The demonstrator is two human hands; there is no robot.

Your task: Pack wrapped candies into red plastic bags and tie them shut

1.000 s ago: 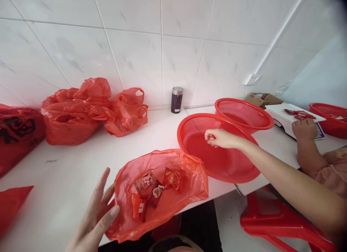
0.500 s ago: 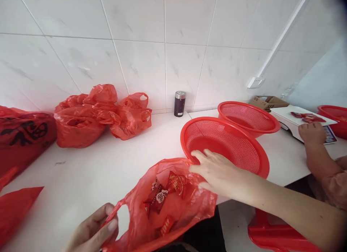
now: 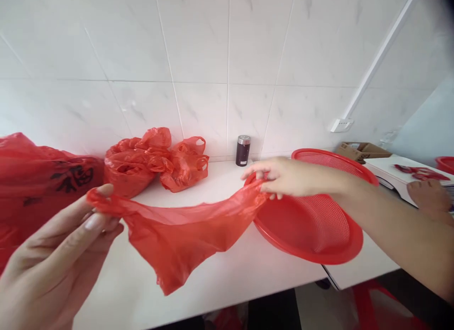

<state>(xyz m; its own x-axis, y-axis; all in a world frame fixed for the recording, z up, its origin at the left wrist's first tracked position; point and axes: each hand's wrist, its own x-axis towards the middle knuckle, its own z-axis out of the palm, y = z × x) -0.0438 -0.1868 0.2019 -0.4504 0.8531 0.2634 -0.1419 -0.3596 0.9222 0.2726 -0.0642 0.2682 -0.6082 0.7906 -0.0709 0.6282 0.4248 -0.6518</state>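
A thin, translucent red plastic carrier bag (image 3: 191,230) hung slung between two bare hands above the white tabletop (image 3: 227,282), its upper edge sagging and its lower part drooping to a crumpled corner. The left hand (image 3: 67,254) was clamped on its bunched left end, thumb against fingers; the right hand (image 3: 275,178) pinched the gathered right end, in front of the near round red plastic basket with perforated walls (image 3: 335,221). What lay inside the bag, if anything, could not be seen.

The film looked light, limp and rather slippery, likely to stretch or tear under a hard pull; the gathered ends seemed the surest hold, the loose middle the poorest.

A second round red perforated basket (image 3: 319,152) stood just behind the near one. Crumpled red plastic bags (image 3: 184,164) lay by the tiled wall, left of a dark cylindrical flask with a silver lid (image 3: 243,152). Far right, a co-worker's hand (image 3: 431,195) was beside a white flat-topped scale (image 3: 386,167) bearing red packets (image 3: 422,171).
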